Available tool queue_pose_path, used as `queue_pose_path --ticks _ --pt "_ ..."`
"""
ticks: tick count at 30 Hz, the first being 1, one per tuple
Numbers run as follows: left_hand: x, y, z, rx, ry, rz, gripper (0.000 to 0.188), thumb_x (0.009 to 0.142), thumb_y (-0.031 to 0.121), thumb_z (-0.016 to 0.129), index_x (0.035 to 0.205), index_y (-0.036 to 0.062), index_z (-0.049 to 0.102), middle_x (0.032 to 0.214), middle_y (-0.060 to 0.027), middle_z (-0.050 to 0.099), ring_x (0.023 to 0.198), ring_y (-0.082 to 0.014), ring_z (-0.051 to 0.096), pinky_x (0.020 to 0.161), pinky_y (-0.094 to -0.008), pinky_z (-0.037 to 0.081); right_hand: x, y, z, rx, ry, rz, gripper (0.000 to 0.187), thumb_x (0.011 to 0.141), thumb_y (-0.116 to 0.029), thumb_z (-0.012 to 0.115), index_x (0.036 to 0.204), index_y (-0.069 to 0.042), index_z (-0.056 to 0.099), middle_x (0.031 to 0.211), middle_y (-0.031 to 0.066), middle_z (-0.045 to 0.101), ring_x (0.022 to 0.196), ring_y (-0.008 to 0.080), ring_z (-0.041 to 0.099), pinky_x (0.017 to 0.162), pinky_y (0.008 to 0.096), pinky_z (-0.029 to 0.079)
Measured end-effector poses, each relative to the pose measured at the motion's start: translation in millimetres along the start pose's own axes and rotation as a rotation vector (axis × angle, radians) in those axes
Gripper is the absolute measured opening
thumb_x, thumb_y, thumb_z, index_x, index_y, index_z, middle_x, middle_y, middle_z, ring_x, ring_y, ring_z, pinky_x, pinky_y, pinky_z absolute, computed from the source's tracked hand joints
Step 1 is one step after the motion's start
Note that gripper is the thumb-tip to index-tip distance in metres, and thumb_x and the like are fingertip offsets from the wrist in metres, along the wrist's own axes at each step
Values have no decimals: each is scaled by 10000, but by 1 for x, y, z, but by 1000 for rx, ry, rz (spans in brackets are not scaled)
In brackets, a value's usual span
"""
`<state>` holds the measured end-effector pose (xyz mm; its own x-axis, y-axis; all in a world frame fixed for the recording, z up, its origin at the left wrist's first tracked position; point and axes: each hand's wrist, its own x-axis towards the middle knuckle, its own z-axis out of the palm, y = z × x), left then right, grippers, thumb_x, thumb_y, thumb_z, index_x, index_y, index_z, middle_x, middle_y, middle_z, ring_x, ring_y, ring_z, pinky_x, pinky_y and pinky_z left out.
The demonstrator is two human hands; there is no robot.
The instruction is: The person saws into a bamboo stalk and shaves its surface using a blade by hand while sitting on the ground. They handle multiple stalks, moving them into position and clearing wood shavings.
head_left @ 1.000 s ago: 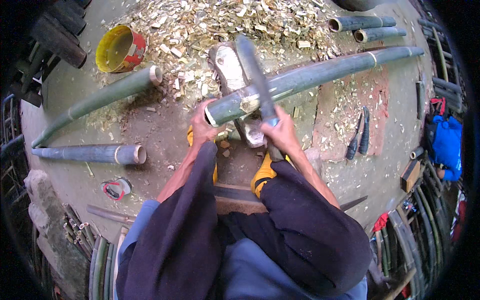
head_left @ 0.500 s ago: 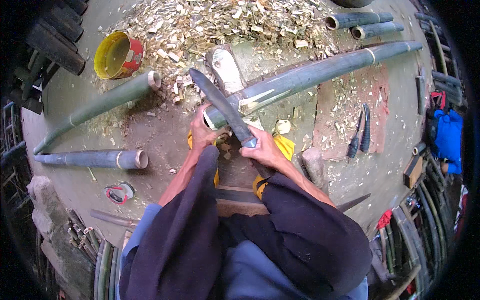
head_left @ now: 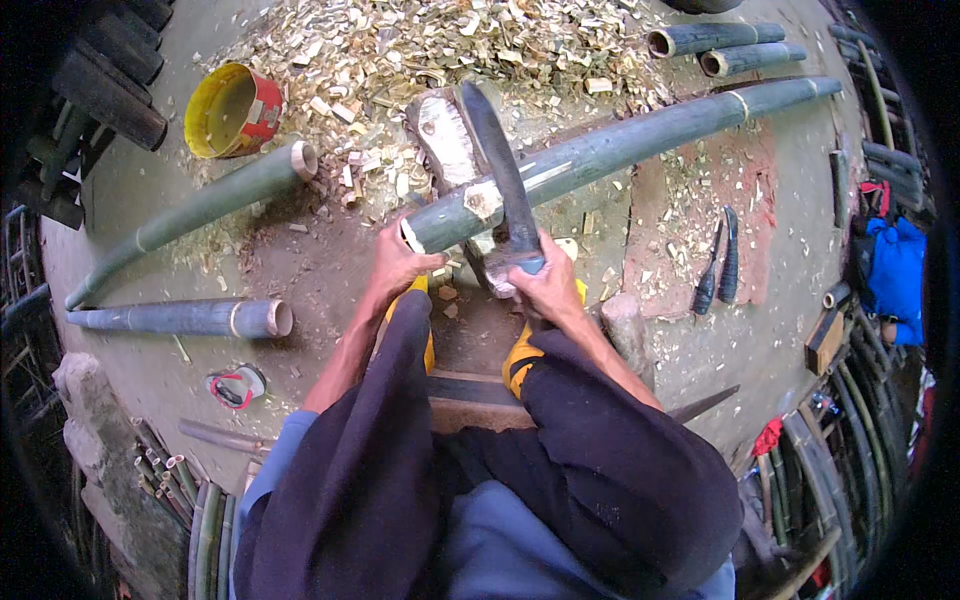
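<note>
A long green bamboo pole (head_left: 640, 148) slants from the middle up to the far right, with a pale chopped patch near its close end. It rests across a wooden chopping log (head_left: 442, 150). My left hand (head_left: 402, 264) is wrapped round the pole's cut near end. In my right hand (head_left: 552, 286) is a machete (head_left: 497, 150), gripped by its handle. The dark blade points away from me and crosses over the pole just right of the chopped patch; whether it touches the pole I cannot tell.
Wood chips (head_left: 450, 50) are heaped at the far side, beside a yellow and red bucket (head_left: 222, 110). Two bamboo poles (head_left: 185, 318) lie at left, short pieces (head_left: 715, 40) at far right. Two dark-handled knives (head_left: 728, 265) lie on a reddish mat (head_left: 755, 190). Another blade (head_left: 705, 402) lies by my right knee.
The machete has swung right, from pointing left across the pole's end to pointing nearly straight away. My left hand has stayed on the pole's end, shifting slightly, and the chopped patch shows more fully.
</note>
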<state>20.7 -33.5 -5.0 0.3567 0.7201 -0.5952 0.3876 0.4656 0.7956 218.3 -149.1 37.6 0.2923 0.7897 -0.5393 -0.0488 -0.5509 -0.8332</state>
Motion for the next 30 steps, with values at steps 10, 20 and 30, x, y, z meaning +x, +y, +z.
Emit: queue_pose_path --ticks 10,20,30 --pt "3 -2 -2 5 -24 -25 682 499 42 779 1144 -17 567 1021 -80 656 905 -151 622 839 -297 492 10 10 -8 72 7 -10 440 681 -64 644 1105 7 545 741 57 613 559 112 565 487 261 471" --pt "2 -2 -6 108 -39 -3 637 528 98 788 1118 -18 577 969 -98 667 850 -181 629 811 -294 499 -2 -15 -2 -113 87 17 429 735 -89 625 1130 0 482 747 114 631 705 198 631 597 333 512" --pt "3 -23 11 -66 238 341 749 506 87 826 1168 -2 487 1036 -148 619 962 -268 606 836 -341 495 -26 -18 23 -889 -198 -390 715 821 -169 614 1438 -173 254 925 247 528 711 396 587 630 462 503"
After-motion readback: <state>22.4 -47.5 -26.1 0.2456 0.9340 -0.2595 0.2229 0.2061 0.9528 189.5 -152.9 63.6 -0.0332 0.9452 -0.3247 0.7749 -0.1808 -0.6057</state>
